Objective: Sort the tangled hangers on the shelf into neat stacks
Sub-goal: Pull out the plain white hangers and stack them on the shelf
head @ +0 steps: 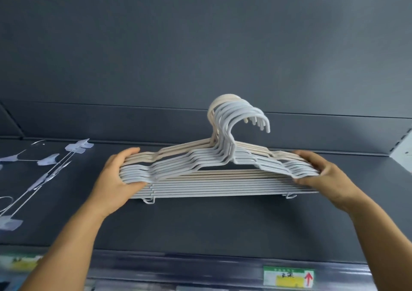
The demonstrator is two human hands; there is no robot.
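Between my fingers (133, 184) sits the stack of hangers (211, 179), white ones nearest me, cream ones behind, hooks up. My left hand (118, 177) clamps one end, my right hand (321, 174) the other. Its bottom rests on the dark shelf (200, 223). Clip hangers (51, 170) lie left, partly cut off; the price label (288, 276) is blurred.

Dark shelf (223, 228) — hanger stack (223, 183), clip hangers (44, 170).

Single head view, close, facing forward toward shelf (200, 223), perhaps slightly upward.
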